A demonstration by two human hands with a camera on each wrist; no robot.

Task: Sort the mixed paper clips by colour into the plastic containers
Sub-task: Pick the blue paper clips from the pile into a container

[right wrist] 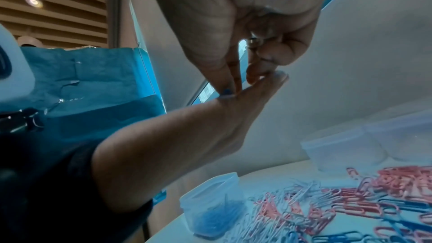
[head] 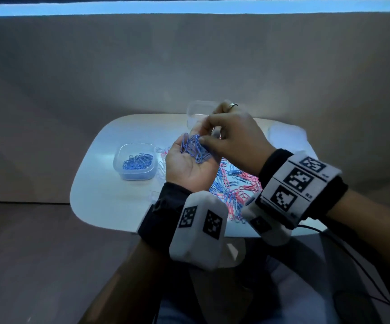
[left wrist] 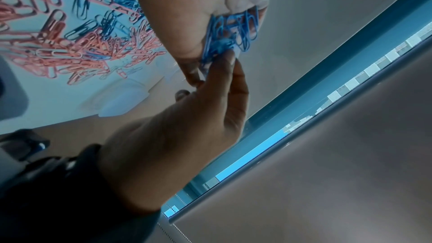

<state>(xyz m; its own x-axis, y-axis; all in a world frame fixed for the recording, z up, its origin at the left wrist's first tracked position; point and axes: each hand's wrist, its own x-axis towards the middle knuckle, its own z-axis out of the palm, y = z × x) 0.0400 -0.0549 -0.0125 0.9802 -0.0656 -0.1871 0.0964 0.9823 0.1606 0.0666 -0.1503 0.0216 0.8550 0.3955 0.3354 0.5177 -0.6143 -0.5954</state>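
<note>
My left hand is held palm up above the table, and a bunch of blue paper clips lies on its palm and straight fingers. My right hand reaches over from the right, its thumb and forefinger pinching clips in that bunch. The left wrist view shows the blue paper clips against my left hand, with my right hand at their lower edge. In the right wrist view my right hand pinches a blue bit on my left hand. The mixed pile of pink, blue and white clips lies below.
A clear plastic container with blue clips stands left of the pile on the white table. An empty clear container stands at the back, partly behind my right hand; another pale one stands at the right. A black cable trails off the right.
</note>
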